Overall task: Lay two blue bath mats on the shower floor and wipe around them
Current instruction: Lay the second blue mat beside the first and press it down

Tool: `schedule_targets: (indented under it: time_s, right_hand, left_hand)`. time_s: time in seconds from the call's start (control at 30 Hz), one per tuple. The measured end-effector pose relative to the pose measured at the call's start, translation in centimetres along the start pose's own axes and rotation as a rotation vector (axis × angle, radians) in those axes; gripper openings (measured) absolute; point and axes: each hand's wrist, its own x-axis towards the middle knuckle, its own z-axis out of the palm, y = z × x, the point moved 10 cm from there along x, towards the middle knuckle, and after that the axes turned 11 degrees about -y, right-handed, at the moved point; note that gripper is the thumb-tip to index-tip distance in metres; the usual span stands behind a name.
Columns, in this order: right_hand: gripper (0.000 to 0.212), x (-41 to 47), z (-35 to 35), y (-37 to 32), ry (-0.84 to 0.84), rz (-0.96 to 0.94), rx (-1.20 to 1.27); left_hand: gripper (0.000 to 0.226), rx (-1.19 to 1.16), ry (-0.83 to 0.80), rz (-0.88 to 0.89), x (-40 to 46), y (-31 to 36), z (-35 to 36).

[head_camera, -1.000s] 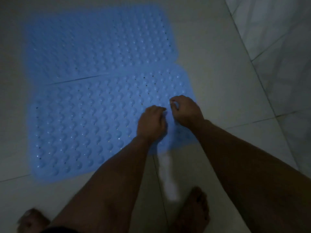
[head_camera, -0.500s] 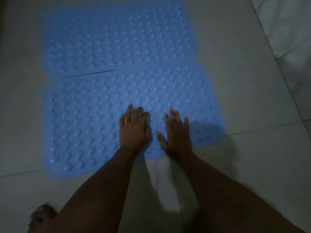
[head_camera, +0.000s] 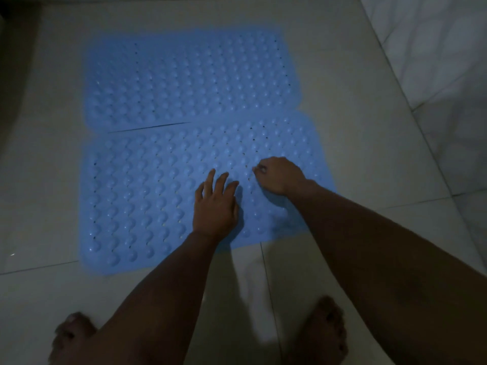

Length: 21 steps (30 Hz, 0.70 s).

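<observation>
Head view: my left hand (head_camera: 214,206) lies flat, fingers spread, on the near mat (head_camera: 147,196); my right hand (head_camera: 279,175), fingers curled, pinches it. The far mat (head_camera: 189,77) lies at twelve o'clock, my bare feet (head_camera: 325,330) at six on the tiled floor (head_camera: 369,154).

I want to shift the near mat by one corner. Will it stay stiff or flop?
The near mat looks thin and lies flat against the floor, so it would probably flop. Its bumpy surface suggests soft rubber, likely clinging rather than sliding.

Dim, bluish low-light shot with dark vignetted corners, grainy soft detail throughout, a brighter patch on the floor (head_camera: 266,293) between the forearms, faint shadows cast by the left hand (head_camera: 214,206) and right hand (head_camera: 280,176) on the near mat (head_camera: 147,196), wide-angle bending of grout lines at edges.
</observation>
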Motion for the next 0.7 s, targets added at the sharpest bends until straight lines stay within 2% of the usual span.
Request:
schedule_targets:
  time_s: [0.17, 0.27, 0.4, 0.5, 0.6, 0.67, 0.7]
  right_hand:
    - [0.031, 0.0, -1.8, -0.1, 0.262, -0.102, 0.085]
    - [0.034, 0.5, -1.4, -0.2, 0.303, -0.174, 0.071]
    - [0.022, -0.1, -0.2, 0.2, 0.415, -0.242, 0.067]
    - [0.021, -1.0, 1.3, 0.4, 0.420, -0.262, 0.000]
    - [0.029, -1.2, 0.6, -0.2, 0.313, -0.205, 0.030]
    - [0.035, -1.6, -0.2, -1.3, 0.237, -0.147, 0.044]
    - [0.037, -1.7, -0.7, -2.0, 0.200, -0.120, 0.054]
  left_hand:
    - [0.065, 0.028, -0.160, 0.097, -1.1, 2.4, 6.0]
    - [0.083, 0.101, -0.135, 0.096, -1.4, 3.0, 7.0]
    - [0.089, 0.073, -0.115, 0.104, -1.2, 2.8, 7.1]
    - [0.095, 0.043, -0.179, 0.100, -1.3, 2.8, 7.5]
    - [0.090, -0.066, -0.340, 0.070, -0.4, 2.1, 7.5]
    - [0.078, -0.237, -0.463, 0.048, 0.0, 1.4, 6.3]
    - [0.067, -0.332, -0.430, 0.037, 0.1, 0.7, 4.5]
